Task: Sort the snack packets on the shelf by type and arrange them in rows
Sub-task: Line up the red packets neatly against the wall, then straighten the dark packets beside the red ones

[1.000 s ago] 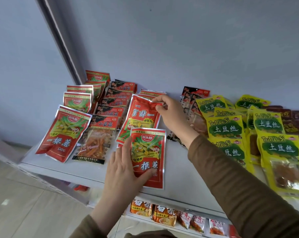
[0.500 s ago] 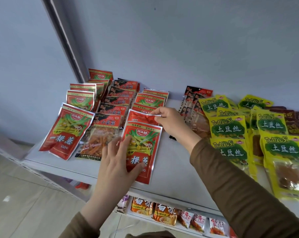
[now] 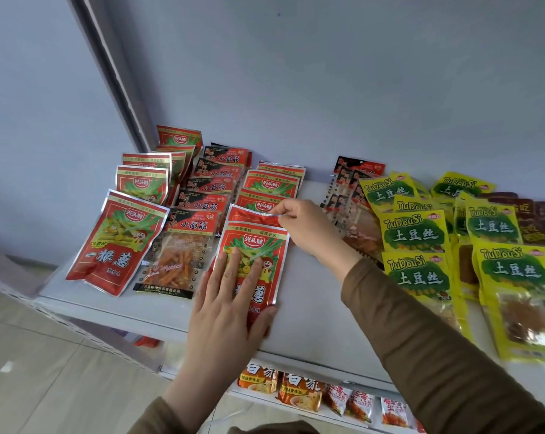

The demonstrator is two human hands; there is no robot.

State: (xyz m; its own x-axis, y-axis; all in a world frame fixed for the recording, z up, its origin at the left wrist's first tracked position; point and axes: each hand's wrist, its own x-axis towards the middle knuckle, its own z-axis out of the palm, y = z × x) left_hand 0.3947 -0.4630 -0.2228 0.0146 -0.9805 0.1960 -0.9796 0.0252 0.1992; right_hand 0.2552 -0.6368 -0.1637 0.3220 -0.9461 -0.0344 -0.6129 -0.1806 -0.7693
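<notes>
White shelf; left hand fingers flat on red packet; right hand pinching second packet

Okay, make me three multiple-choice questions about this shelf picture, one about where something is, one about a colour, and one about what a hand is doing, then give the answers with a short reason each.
1. Where do the yellow packets lie on the shelf?
A. At its right side
B. At its left end
C. Under the left hand

2. What is the main colour of the packet under the left hand?
A. Blue
B. Red
C. White

3. What is the right hand doing?
A. Hanging idle off the shelf
B. Lying flat on a yellow packet
C. Pinching the top edge of a red packet

Answers:
1. A, the yellow packets are grouped to the right of the person's right arm.
2. B, the front red packet under the flat fingers is red with green art.
3. C, the fingers pinch the upper edge of the tucked red packet just behind the front one.
</notes>
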